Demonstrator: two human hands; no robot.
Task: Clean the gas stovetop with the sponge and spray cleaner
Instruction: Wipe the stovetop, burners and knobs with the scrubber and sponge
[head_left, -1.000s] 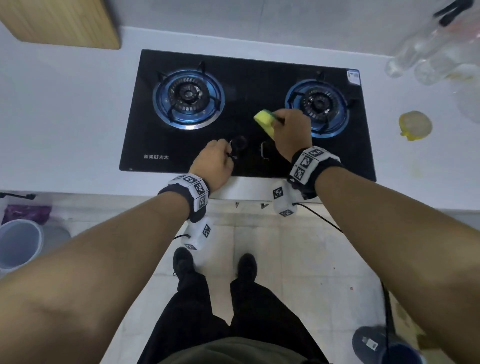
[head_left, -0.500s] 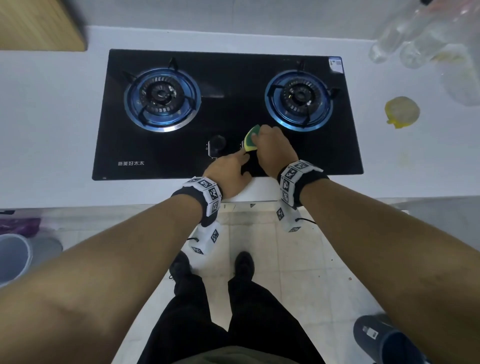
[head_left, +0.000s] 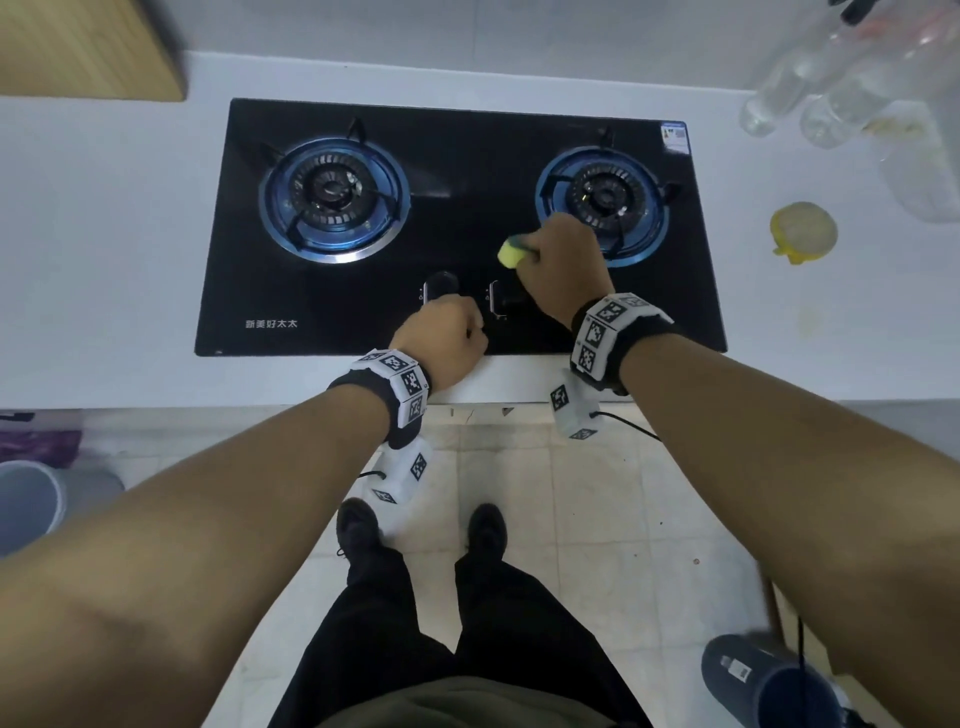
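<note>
While the right hand (head_left: 563, 265) curls around the yellow-and-green cleaning sponge (head_left: 511, 252), pressing it on the black glass gas stovetop (head_left: 467, 156) just at 8 o'clock of the right blue-ringed burner (head_left: 602, 200), the left hand (head_left: 441, 343) sits fisted at the hob's front edge, at 6 o'clock of the left round black control knob (head_left: 440, 285); whether it grips anything, I cannot tell. My worry: a wide stroke could snag the sponge on the burner's pan-support prongs, or nudge a knob and open the gas. Clear plastic bottles (head_left: 810, 88) stand on the white worktop (head_left: 104, 234) at 2 o'clock; which is the spray cleaner is unclear.
</note>
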